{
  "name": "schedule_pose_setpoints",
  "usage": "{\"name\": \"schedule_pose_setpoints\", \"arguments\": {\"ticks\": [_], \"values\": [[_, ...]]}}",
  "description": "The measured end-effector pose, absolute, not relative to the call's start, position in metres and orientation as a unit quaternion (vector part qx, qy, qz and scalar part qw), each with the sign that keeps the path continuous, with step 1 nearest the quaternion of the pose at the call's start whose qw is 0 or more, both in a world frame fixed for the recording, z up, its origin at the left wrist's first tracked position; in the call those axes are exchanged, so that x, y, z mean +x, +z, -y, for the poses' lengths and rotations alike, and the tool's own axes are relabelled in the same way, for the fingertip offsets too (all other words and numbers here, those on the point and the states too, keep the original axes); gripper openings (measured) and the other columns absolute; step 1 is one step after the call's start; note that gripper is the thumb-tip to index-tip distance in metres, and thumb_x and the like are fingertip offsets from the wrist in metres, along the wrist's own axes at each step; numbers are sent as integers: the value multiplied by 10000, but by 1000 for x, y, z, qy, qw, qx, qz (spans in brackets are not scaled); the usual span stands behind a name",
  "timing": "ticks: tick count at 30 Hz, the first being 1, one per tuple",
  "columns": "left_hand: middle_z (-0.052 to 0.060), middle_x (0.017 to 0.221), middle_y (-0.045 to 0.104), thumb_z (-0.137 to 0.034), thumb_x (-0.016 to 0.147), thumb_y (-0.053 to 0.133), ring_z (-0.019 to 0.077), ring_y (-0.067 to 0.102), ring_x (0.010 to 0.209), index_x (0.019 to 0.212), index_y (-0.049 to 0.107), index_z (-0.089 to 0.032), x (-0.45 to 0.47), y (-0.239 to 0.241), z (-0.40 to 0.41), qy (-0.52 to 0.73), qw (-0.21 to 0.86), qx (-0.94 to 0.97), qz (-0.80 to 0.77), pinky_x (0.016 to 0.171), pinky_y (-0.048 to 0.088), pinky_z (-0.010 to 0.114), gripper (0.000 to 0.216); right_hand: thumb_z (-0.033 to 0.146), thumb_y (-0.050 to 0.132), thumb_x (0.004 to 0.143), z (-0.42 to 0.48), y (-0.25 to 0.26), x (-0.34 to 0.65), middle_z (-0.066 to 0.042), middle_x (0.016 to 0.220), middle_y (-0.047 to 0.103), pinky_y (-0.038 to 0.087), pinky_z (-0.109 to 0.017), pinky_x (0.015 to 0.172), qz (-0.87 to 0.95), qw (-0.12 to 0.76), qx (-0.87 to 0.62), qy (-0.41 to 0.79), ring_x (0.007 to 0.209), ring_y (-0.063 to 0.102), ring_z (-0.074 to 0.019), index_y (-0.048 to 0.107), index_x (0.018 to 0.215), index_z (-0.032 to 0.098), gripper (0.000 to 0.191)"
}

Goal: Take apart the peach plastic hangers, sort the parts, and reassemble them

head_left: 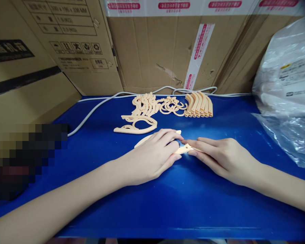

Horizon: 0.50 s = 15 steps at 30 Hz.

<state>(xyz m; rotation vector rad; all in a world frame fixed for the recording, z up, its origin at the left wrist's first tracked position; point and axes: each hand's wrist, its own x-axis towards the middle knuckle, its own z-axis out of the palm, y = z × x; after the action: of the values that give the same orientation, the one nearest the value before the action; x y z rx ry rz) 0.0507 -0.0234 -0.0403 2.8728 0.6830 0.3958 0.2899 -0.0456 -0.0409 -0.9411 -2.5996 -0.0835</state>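
My left hand (157,154) is closed over a beige plastic hanger arm (142,140), whose curved end sticks out on the left. Just to the right, my right hand (223,154) pinches a hanger piece with a small hole (186,147) between thumb and fingers. The two hands almost meet, and the fingers hide most of both pieces, so I cannot tell whether they are joined. Behind my left hand lies a folded beige hanger (136,129).
Along the back of the blue table (167,210) lie a pile of wavy hanger pieces (144,103), a heap of hooks (171,106) and a row of curved arms (199,105). A white cable (96,105) runs behind them. Cardboard boxes (152,51) and a plastic bag (287,74) border the table.
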Motion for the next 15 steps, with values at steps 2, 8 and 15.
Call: {"name": "schedule_pose_setpoints", "arguments": {"ticks": [2, 8, 15], "values": [[157, 1357, 530, -296, 1052, 301, 272, 381, 1366, 1115, 585, -103, 51, -40, 23, 136, 83, 960, -229, 1149, 352, 437, 349, 271, 345, 1045, 45, -40, 290, -54, 807, 698, 474, -251, 513, 923, 186, -335, -32, 572, 665, -145, 663, 1182, 121, 378], [157, 1344, 550, -279, 1046, 324, 265, 413, 1354, 1092, 582, -117, 49, -37, 26, 149, 96, 957, -229, 1123, 396, 445, 308, 241, 374, 1038, 44, -39, 291, -65, 922, 735, 510, -227, 625, 921, 195, -333, 58, 719, 705, -136, 658, 1188, 169, 329], [167, 1336, 561, -275, 1037, 348, 278, 434, 1348, 1041, 591, -134, 48, -35, 27, 148, 103, 957, -225, 1107, 419, 483, 280, 257, 366, 1040, 44, -40, 292, -47, 808, 693, 445, -218, 529, 932, 181, -315, -15, 581, 638, -113, 642, 1223, 131, 355]]}}
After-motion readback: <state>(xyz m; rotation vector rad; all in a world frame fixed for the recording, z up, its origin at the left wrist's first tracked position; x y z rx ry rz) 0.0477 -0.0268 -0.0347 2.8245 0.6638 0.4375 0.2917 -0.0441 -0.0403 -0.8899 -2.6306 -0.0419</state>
